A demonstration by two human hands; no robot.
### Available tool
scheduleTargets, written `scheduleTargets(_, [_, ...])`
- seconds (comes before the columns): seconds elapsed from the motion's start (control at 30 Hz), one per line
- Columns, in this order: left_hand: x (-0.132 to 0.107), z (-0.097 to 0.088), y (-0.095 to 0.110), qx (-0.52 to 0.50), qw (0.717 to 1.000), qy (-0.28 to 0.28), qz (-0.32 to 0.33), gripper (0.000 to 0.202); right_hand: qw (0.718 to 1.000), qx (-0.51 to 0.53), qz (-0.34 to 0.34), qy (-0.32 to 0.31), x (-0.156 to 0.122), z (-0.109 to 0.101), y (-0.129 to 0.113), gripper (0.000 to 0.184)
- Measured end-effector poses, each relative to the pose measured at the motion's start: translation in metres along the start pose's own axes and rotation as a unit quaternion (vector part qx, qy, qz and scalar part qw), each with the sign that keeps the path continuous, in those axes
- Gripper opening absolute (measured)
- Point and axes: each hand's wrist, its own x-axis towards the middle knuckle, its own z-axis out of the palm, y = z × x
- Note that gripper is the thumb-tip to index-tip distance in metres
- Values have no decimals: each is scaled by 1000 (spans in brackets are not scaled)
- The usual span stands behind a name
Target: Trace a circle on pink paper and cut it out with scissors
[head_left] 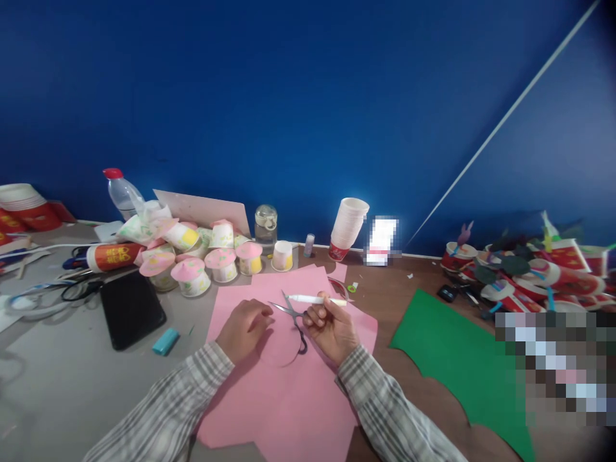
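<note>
My right hand (332, 328) is closed around a white pen (315, 299) and also holds black-handled scissors (292, 316), blades pointing up-left. My left hand (244, 327) rests with curled fingers on a pink paper sheet (289, 385), beside a drawn curved line near the scissors' handle. Both hands lie over the pink sheet at the table's middle.
Several decorated pink-and-white paper cups (202, 260) stand behind the pink sheet. A stack of white cups (347, 226), a glass jar (265, 224), a water bottle (121, 191), a black tablet (131, 309), a blue eraser (165, 341) and green paper (457, 366) surround it. Red cup crafts (529, 269) pile at right.
</note>
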Motion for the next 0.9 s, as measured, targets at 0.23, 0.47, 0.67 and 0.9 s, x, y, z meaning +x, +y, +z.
scheduleTargets(0.23, [1,1,-3,33,999,-35,12,7,1000,5,16,8,1,-1,6,13])
scheduleTargets(0.47, [-2,1,0,-38,998,-33,-24,21,999,-29,-10,-32,-1,-4,11,11])
scheduleTargets(0.67, [-4,9,9,-308,940,-96,-112,43,987,-76,1,-139,-18,15,21,39])
scheduleTargets(0.9, [-9,15,22,-522,832,-90,-164,28,971,-127,9,-204,-32,27,29,50])
